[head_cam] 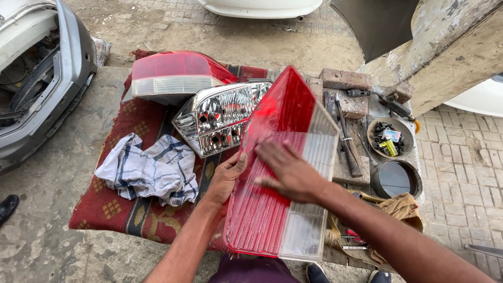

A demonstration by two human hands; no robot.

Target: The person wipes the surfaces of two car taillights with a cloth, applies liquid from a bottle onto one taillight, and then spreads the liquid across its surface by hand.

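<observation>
A large red and clear tail-light lens (272, 209) stands tilted in front of me, its lower edge near my lap. My left hand (226, 175) grips its left edge. My right hand (291, 173) lies flat on the lens's ribbed inner face, fingers spread. Behind the lens, a chrome tail-light reflector housing (220, 118) rests on a red patterned rug (126, 209). Another whole red and white tail light (175, 73) sits farther back on the rug.
A white and blue checked cloth (149, 170) lies crumpled on the rug at left. At right, a wooden board carries hand tools (346, 136), bricks (346, 78), a bowl of small parts (390, 137) and a dark round tin (396, 178). A grey car bumper (47, 78) stands at left.
</observation>
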